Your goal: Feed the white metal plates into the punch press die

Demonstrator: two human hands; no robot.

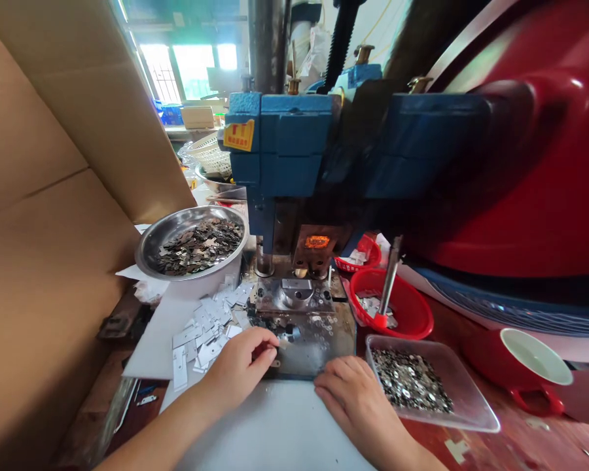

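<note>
My left hand (pixel 245 363) is closed in a pinch over the front of the press's steel base plate (pixel 319 343). What lies between its thumb and forefinger is too small to make out. Flat metal plates (pixel 209 330) are strewn on a white sheet just left of it. My right hand (pixel 356 402) lies palm down at the plate's front edge, its fingers loosely extended with nothing visible in them. Behind both hands sits the die (pixel 297 294), with a flat metal piece (pixel 297 284) on top, beneath the blue press head (pixel 279 144).
A steel bowl (pixel 144 258) of dark metal pieces stands left. At right are red baskets (pixel 422 320), a clear tray (pixel 476 412) of small metal parts and a red mug (pixel 491 366). A large red wheel (pixel 544 196) looms upper right; cardboard (pixel 53 229) walls the left.
</note>
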